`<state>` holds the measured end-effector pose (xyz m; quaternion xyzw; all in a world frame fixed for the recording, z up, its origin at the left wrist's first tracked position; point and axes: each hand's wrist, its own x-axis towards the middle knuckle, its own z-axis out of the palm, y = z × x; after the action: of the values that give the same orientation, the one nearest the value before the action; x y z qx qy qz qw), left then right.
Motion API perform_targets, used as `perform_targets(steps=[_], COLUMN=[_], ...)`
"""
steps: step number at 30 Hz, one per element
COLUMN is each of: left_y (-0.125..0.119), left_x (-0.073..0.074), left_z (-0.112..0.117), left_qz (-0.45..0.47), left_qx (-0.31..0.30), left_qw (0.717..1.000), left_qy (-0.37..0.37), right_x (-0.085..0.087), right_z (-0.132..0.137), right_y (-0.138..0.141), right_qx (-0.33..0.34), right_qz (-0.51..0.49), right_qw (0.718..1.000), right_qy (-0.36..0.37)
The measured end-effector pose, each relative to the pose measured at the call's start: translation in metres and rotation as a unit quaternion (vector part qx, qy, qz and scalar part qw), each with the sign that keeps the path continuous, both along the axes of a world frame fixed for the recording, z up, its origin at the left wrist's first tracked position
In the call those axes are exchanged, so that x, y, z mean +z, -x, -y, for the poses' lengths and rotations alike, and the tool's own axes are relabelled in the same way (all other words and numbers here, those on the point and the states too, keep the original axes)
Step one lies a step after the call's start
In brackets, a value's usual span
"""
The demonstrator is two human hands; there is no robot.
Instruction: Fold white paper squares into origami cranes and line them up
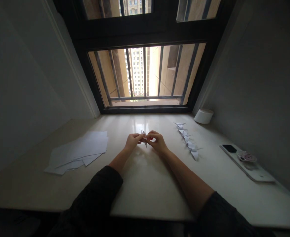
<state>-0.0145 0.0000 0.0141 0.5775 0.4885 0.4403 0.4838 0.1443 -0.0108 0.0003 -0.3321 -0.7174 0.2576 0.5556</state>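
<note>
Between my two hands is a small folded piece of white paper (145,144) with narrow pointed ends, held above the middle of the sill. My left hand (133,141) pinches it from the left side. From the right, my right hand (157,141) grips it between thumb and index finger, the other fingers curled. The fingers hide much of its folds. To the right, several white paper cranes (189,144) stand in a slanting row. A loose stack of white paper sheets (78,149) lies to the left.
A phone (248,164) with a round grip on its back lies at the right by the wall. Behind the cranes, a white cylindrical object (203,116) rests in the corner. The dark-framed window (145,109) bounds the pale sill (145,191) at the back.
</note>
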Motion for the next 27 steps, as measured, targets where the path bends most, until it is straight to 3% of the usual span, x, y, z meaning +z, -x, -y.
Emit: perform_targets(steps=[10, 23, 27], left_y=[-0.003, -0.004, -0.006], left_x=[0.007, 0.0, 0.0], left_z=[0.004, 0.0, 0.001], left_qz=[-0.004, 0.037, 0.038], left_qx=[0.005, 0.0, 0.006], left_qw=[0.999, 0.998, 0.997], left_qy=[-0.035, -0.057, -0.062], right_x=[-0.007, -0.004, -0.005], right_z=[-0.009, -0.011, -0.011], right_y=[-0.001, 0.001, 0.005], right_qx=[0.007, 0.022, -0.003], right_qz=[-0.058, -0.145, -0.172], right_qw=[0.99, 0.976, 0.969], right_qy=[0.13, 0.161, 0.177])
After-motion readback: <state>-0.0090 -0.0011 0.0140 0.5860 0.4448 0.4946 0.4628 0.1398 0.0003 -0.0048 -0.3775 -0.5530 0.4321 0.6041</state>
